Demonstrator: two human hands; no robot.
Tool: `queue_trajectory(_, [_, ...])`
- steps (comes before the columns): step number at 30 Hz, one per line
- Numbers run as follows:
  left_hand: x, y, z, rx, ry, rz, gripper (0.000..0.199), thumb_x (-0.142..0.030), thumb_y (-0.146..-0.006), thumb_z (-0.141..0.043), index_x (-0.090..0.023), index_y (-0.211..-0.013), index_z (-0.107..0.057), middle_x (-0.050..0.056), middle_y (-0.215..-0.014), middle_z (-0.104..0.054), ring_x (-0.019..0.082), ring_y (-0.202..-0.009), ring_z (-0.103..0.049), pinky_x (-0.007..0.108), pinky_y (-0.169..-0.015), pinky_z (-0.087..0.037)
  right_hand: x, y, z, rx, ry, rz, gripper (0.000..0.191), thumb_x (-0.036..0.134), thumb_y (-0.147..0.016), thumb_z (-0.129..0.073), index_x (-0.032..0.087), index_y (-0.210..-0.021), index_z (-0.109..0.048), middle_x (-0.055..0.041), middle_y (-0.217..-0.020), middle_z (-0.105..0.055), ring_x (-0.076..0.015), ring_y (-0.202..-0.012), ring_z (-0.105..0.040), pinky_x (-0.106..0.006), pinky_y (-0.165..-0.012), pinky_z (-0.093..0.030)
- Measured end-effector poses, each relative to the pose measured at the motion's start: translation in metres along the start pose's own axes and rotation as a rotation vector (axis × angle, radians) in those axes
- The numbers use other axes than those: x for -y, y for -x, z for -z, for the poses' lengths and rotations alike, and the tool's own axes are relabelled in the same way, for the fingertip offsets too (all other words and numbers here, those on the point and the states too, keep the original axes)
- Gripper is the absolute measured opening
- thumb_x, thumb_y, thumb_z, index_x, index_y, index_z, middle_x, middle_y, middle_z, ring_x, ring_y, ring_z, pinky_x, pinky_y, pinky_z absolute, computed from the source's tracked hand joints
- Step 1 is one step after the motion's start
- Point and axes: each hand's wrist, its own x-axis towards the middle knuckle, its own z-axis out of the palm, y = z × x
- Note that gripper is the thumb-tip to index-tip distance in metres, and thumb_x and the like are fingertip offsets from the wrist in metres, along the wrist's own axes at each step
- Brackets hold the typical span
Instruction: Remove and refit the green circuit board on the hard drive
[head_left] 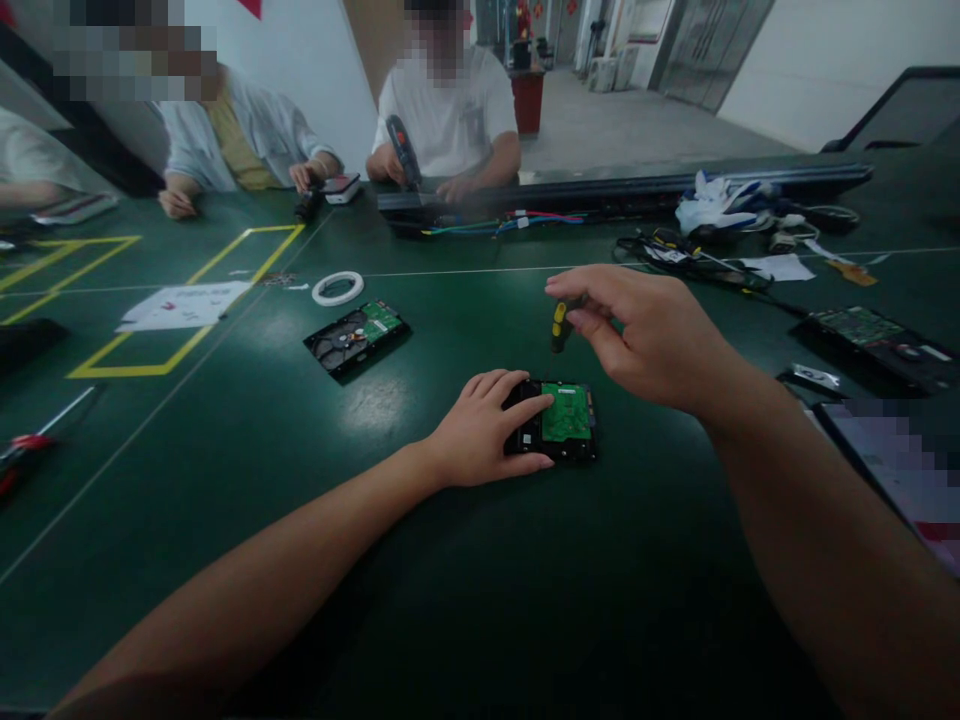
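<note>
A hard drive with a green circuit board [568, 412] lies flat on the dark green table [375, 620]. Across its left part rests my left hand [484, 428], fingers spread, one fingertip touching the board. Above and to the right of the drive, my right hand [645, 335] pinches a small yellow and black screwdriver [559, 325] between thumb and fingers. The tool points down, its lower end apart from the drive. A second hard drive [356, 338] lies farther back to the left, near a white ring of tape [337, 289].
Another drive [877, 345] sits at the right, near cables [690, 260] and white gloves [724, 205]. A red-handled screwdriver [26, 450] lies far left. Paper [184, 305] overlaps yellow tape lines. Across the table sit people, one holding a power tool [403, 150].
</note>
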Motion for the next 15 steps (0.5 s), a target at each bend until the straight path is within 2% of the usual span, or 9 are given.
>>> queue_trajectory(6, [-0.0001, 0.0001, 0.0, 0.001, 0.007, 0.002, 0.079, -0.077, -0.095, -0.061, -0.029, -0.158, -0.052, 0.017, -0.162, -0.043, 0.042, -0.148, -0.042, 0.064, -0.122, -0.036, 0.0023, 0.0006, 0.0029, -0.024, 0.108, -0.051, 0.021, 0.028, -0.096, -0.065, 0.022, -0.114, -0.074, -0.007, -0.101, -0.077, -0.0256, -0.088, -0.07, -0.04, -0.082, -0.051])
queue_trajectory(11, [-0.0008, -0.0001, 0.0014, 0.002, 0.001, 0.003, 0.079, -0.076, -0.095, -0.061, -0.027, -0.156, -0.054, 0.018, -0.162, -0.044, 0.043, -0.149, -0.041, 0.064, -0.122, -0.035, 0.0028, 0.0001, 0.0033, -0.04, 0.216, -0.083, 0.018, 0.038, -0.095, -0.072, 0.021, -0.102, -0.073, -0.0076, -0.093, -0.075, -0.0252, -0.082, -0.066, -0.038, -0.075, -0.046])
queue_trajectory(15, [0.0, 0.0003, 0.0002, 0.004, 0.002, 0.0, 0.08, -0.077, -0.094, -0.061, -0.028, -0.157, -0.053, 0.018, -0.163, -0.043, 0.043, -0.149, -0.041, 0.065, -0.121, -0.036, 0.0012, -0.0007, 0.0, -0.042, 0.25, -0.113, 0.021, 0.041, -0.097, -0.07, 0.02, -0.101, -0.073, -0.0099, -0.095, -0.076, -0.0272, -0.084, -0.066, -0.041, -0.078, -0.047])
